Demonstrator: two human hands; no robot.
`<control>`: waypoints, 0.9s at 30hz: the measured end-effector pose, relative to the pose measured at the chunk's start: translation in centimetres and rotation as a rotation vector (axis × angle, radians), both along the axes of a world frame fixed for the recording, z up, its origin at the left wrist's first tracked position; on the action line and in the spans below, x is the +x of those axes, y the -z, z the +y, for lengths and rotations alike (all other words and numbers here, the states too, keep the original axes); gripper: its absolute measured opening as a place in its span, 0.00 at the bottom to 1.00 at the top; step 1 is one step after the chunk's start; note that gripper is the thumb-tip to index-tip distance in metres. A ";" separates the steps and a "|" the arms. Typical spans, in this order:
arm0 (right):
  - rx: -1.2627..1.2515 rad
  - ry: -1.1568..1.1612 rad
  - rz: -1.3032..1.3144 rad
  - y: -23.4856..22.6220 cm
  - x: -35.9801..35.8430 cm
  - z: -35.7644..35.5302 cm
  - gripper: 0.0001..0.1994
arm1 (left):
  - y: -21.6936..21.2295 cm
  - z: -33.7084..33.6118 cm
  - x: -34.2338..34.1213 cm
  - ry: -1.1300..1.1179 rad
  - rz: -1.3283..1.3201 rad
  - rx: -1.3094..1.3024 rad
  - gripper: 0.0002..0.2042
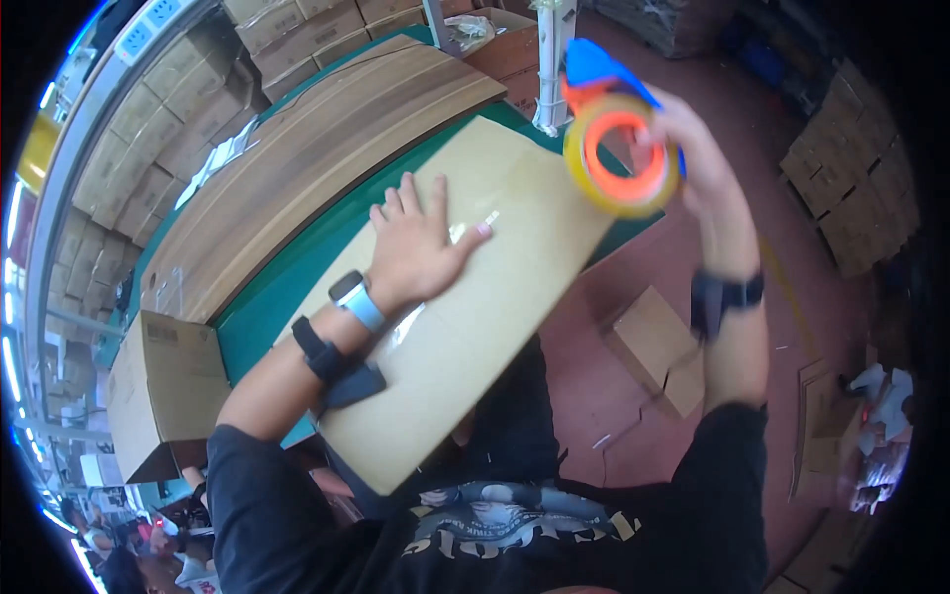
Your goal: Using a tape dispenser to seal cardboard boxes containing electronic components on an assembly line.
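A long tan cardboard box [475, 297] lies slantwise in front of me, partly over a green tabletop [262, 322]. My left hand [421, 243] rests flat on its upper face, fingers spread. Shiny strips, apparently clear tape, show on the cardboard beside that hand. Raised above the far right end of the box, my right hand [683, 144] grips a tape dispenser [604, 79] with a blue and orange body. The roll of yellowish tape [582, 163] on it has an orange hub and is slightly blurred.
A wood-grain board [327, 163] lies along the far side of the table. An open carton [168, 386] stands at the left, and another cardboard box [658, 346] is on the reddish floor. Stacked cartons [841, 163] stand at the right. People [168, 554] are at the lower left.
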State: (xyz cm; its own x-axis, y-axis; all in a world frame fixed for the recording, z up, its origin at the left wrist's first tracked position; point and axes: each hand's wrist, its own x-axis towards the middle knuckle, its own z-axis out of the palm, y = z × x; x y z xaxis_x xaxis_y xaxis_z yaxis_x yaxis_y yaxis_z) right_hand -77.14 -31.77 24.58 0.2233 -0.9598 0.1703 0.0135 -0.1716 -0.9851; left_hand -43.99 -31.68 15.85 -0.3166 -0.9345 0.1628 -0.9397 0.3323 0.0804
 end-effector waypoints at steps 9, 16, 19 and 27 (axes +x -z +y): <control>0.278 -0.300 0.612 1.9 5.9 -25.1 0.26 | 0.6 -0.4 -0.5 0.089 0.020 0.003 0.42; 0.330 -0.563 1.007 1.5 8.5 -27.5 0.17 | 0.4 -1.0 0.0 0.088 0.077 0.053 0.42; 0.382 -0.574 0.914 2.2 7.6 -27.1 0.17 | 0.5 -1.2 -0.1 0.133 0.107 0.047 0.42; 0.099 -0.375 0.782 1.7 -6.7 -11.8 0.24 | 0.9 -0.9 -0.5 0.141 0.087 -0.036 0.40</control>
State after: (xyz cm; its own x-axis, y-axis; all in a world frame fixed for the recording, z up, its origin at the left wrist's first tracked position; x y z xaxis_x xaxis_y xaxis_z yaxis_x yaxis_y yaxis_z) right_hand -83.87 -43.60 22.88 0.5457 -0.8017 -0.2439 -0.6339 -0.2046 -0.7458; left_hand -44.49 -32.58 14.95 -0.4272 -0.8750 0.2277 -0.8735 0.4644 0.1457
